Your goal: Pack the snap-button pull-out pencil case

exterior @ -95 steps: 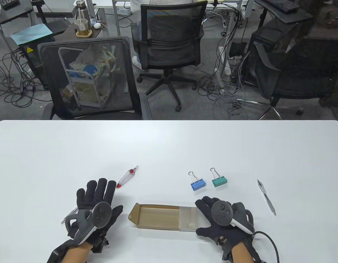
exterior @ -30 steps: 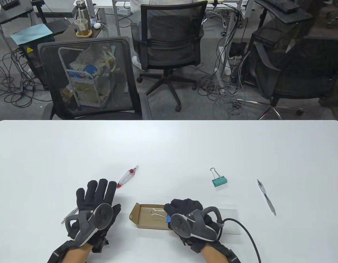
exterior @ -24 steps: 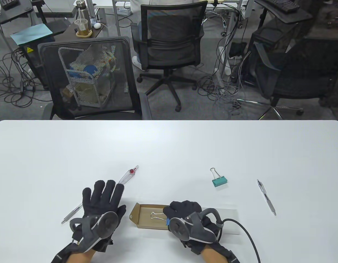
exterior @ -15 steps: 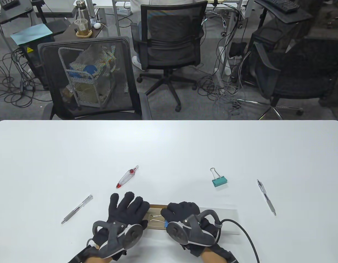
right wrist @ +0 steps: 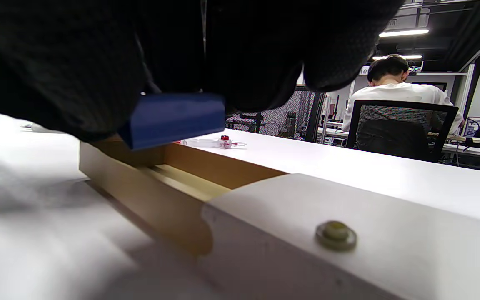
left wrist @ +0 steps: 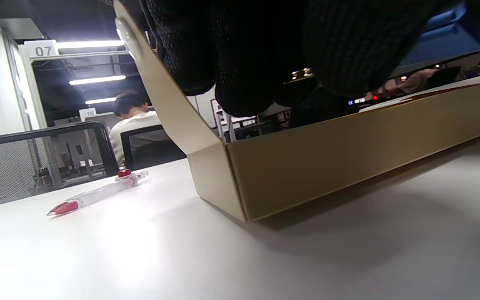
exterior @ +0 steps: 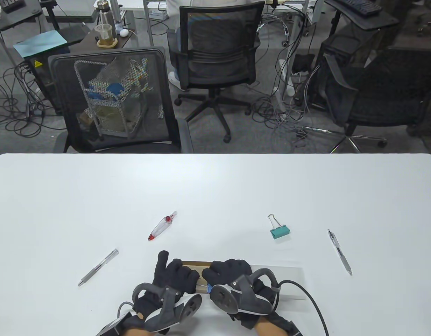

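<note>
The pencil case is a brown cardboard tray [exterior: 196,263] pulled out to the left of its white translucent sleeve [exterior: 289,280]. My left hand [exterior: 178,271] holds the tray's left end, and in the left wrist view its fingers [left wrist: 240,62] lie against the raised end flap [left wrist: 161,96]. My right hand [exterior: 217,274] pinches a blue binder clip [exterior: 209,288] just over the tray. The right wrist view shows the blue clip [right wrist: 173,118] in the fingers above the tray's near wall [right wrist: 140,183], and a snap button [right wrist: 336,235] on the sleeve.
A green binder clip [exterior: 280,232] lies behind the case to the right. A red-tipped clear pen [exterior: 162,226] lies behind the left hand. A silver pen [exterior: 98,267] lies at the left and another pen [exterior: 339,252] at the right.
The right hand took the blue clip from the table and brought it over the tray. The left hand moved right off the silver pen onto the tray's left end.
</note>
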### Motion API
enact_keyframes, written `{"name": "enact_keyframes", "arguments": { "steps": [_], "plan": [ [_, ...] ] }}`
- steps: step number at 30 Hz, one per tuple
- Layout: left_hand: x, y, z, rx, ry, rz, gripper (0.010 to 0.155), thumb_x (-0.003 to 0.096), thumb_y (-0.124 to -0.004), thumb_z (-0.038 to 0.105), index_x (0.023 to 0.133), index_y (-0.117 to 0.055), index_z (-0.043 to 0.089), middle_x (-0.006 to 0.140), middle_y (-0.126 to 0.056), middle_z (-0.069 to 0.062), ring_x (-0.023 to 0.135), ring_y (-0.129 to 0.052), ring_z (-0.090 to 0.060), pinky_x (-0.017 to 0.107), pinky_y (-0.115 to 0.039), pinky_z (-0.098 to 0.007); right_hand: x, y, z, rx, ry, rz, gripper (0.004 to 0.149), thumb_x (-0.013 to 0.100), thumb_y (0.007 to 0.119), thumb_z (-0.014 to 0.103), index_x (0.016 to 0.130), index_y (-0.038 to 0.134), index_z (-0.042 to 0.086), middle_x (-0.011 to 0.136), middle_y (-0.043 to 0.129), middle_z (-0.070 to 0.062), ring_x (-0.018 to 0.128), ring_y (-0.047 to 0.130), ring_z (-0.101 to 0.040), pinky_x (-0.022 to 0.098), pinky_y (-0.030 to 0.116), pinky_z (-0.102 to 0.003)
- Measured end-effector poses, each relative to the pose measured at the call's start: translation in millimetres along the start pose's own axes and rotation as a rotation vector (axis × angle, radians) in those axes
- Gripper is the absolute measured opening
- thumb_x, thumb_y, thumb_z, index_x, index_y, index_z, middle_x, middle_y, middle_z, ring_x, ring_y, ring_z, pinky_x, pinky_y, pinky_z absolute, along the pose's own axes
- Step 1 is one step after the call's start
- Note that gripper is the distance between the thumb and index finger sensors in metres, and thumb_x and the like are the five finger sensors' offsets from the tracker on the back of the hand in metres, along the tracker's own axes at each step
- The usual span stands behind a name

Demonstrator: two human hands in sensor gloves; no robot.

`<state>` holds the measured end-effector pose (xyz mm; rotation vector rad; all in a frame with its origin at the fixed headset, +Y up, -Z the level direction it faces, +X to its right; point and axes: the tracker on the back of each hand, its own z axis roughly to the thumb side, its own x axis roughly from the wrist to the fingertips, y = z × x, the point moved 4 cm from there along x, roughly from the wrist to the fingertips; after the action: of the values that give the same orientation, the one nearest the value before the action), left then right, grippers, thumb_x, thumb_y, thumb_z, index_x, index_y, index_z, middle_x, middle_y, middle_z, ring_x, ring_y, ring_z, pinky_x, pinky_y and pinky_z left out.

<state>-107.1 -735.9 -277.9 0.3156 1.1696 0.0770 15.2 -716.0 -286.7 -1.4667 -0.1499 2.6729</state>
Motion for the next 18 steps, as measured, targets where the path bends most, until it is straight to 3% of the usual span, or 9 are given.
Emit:
{"name": "enact_keyframes", "arguments": {
  "steps": [6, 9, 18],
  "plan": [
    [0, 1, -2, -0.033, 0.006, 0.022, 0.053, 0.0343, -0.087, 0.049, 0.085, -0.089, 0.035, 0.084, -0.096, 0.012, 0.092, -0.091, -0.019, 0.084, -0.045, -0.062, -3, -6, -12, 0.059, 0.004, -0.040, 0.066, 0.032, 0.085, 0.059, 0.094, 0.072, 0.040, 0.103, 0.077, 0.009, 0.086, 0.085, -0.018, 0.069, 0.072, -0.045],
    [-1, 1, -5, -0.040, 0.017, 0.021, 0.053, 0.0344, -0.087, 0.049, 0.085, -0.089, 0.035, 0.084, -0.096, 0.011, 0.091, -0.091, -0.019, 0.084, -0.045, -0.062, -7, -10, -32, 0.106, 0.052, -0.006, 0.074, 0.031, 0.085, 0.062, 0.099, 0.065, 0.039, 0.109, 0.070, 0.007, 0.093, 0.079, -0.022, 0.072, 0.067, -0.049],
    [-1, -1, -11, -0.034, 0.039, 0.001, 0.052, 0.0341, -0.087, 0.049, 0.085, -0.089, 0.035, 0.083, -0.095, 0.012, 0.091, -0.091, -0.019, 0.084, -0.045, -0.062, -27, 27, -105, 0.096, 0.256, 0.327, 0.094, 0.028, 0.087, 0.066, 0.107, 0.047, 0.037, 0.119, 0.051, 0.002, 0.107, 0.056, -0.033, 0.077, 0.045, -0.064]
  ]
}}
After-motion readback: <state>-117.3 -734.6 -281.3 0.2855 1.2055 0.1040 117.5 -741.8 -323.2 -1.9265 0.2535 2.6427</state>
